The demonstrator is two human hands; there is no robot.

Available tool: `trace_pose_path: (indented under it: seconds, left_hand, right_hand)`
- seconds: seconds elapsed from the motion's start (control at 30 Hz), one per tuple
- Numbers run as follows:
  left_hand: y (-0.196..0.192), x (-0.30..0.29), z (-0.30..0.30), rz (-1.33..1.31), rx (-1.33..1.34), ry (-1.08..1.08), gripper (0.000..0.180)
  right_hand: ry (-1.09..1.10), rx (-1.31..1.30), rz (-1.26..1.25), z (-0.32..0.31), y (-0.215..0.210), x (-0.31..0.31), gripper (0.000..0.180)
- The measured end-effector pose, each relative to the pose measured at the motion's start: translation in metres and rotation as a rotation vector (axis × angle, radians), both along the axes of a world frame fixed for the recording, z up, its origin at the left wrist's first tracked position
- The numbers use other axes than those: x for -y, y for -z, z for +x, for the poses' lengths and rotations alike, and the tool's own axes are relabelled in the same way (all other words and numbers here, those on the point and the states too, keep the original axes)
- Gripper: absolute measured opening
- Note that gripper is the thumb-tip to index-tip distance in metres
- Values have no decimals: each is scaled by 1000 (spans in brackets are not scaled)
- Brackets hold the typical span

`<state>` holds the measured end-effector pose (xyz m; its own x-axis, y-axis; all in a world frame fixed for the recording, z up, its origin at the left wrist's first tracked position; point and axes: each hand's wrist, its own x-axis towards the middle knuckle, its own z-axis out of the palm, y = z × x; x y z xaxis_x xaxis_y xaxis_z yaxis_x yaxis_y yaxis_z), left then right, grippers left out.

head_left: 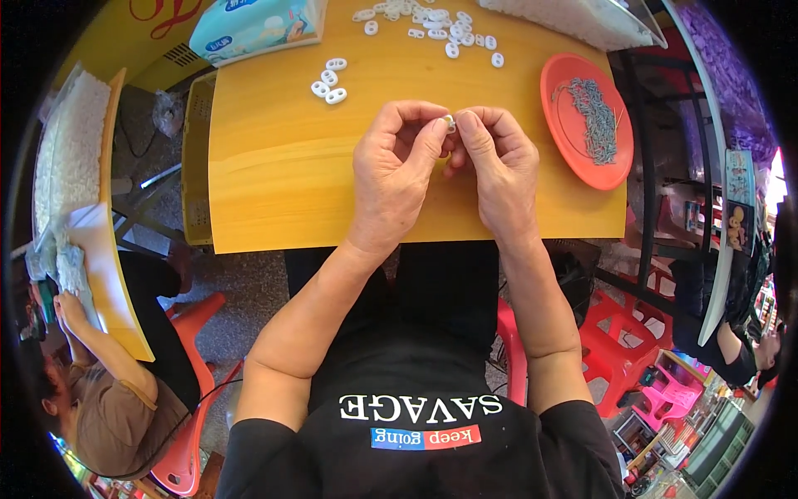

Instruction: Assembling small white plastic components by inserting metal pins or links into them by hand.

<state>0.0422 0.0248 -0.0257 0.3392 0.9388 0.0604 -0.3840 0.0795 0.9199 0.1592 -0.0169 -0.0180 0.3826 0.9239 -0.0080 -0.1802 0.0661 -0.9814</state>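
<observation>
Above the yellow table my left hand (389, 170) and my right hand (507, 170) meet fingertip to fingertip. Both are closed in a pinch on one small white plastic piece (450, 123), mostly hidden by the thumbs and fingers. Beyond my left hand lie several white oval plastic pieces with two holes (329, 78), in a small cluster. A looser scatter of similar white pieces (455, 32) covers the far middle of the table. On the right, a red plate (559, 137) carries a heap of thin grey pieces (598, 125), too small to make out.
A blue tissue pack (249, 29) stands at the table's far left. At the far right is a clear bin of white pieces (573, 21). Another person (116, 391) works at a side table on the left. Red stools (619, 341) stand behind on the right.
</observation>
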Motion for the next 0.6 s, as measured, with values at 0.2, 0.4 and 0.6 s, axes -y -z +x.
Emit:
trace_pose_path:
  seconds: [0.2,0.4,0.6]
  left_hand:
    - [0,1,-2,-8,0,-28,9]
    - [0,2,-1,96,-82,-94,7]
    - [0,2,1,89,-96,-76,6]
  right_hand:
    - [6,52,-36,-6,-3,-1,18]
    - [37,69,-11,-8,1,-2,16]
    - [70,70,48,-10,6,-4,15]
